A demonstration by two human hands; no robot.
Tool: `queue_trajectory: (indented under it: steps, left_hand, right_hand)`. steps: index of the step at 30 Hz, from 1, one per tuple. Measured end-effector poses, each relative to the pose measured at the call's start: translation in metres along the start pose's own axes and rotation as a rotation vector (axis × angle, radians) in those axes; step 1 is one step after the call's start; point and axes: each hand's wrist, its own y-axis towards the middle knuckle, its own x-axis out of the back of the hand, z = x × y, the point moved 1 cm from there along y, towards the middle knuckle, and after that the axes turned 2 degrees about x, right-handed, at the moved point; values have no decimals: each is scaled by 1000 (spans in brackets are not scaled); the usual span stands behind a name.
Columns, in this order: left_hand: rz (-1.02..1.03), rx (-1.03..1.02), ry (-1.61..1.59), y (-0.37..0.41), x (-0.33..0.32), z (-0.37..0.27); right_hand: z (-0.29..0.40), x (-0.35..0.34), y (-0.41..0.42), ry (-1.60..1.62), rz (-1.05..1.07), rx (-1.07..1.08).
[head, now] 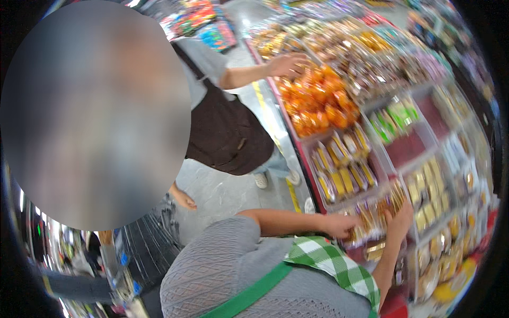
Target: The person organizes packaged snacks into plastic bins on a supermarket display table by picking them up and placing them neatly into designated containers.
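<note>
My left hand (342, 225) is at the near end of a row of clear-wrapped snack packets (370, 216) in a compartment of the display. Its fingers are bent against the packets; motion blur hides whether they grip any. My right hand (401, 218) is at the row's other end, fingers and thumb around several upright packets (395, 196). Below the row lie some gold-wrapped packets (375, 251). Just beyond it, a clear plastic bin (328, 206) holds two rows of yellow-and-brown wrapped snacks (348, 179).
A co-worker in a dark apron (230, 135) stands at the display, one hand (290, 65) over orange-wrapped items (318, 103). Clear dividers (377, 147) separate compartments with green packets (393, 119) and pale packets (429, 190). A blurred oval covers the upper left.
</note>
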Motion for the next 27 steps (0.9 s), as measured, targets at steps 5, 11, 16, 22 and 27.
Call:
queue_trajectory:
  steps: [5, 11, 16, 22, 27]
  left_hand:
    - [-41, -12, 165, -14, -15, 11]
    - [-53, 29, 177, -10, -22, 14]
    - [-51, 58, 124, -14, -21, 14]
    - [-97, -24, -26, 9, -20, 27]
    - [80, -2, -122, 13, -31, 44]
  right_hand:
    - [17, 3, 6, -116, 37, 40]
    - [22, 6, 10, -179, 58, 2]
    - [56, 26, 9, -177, 230, 49]
    - [18, -13, 7, 132, 156, 167]
    - [19, 39, -8, 135, -18, 26]
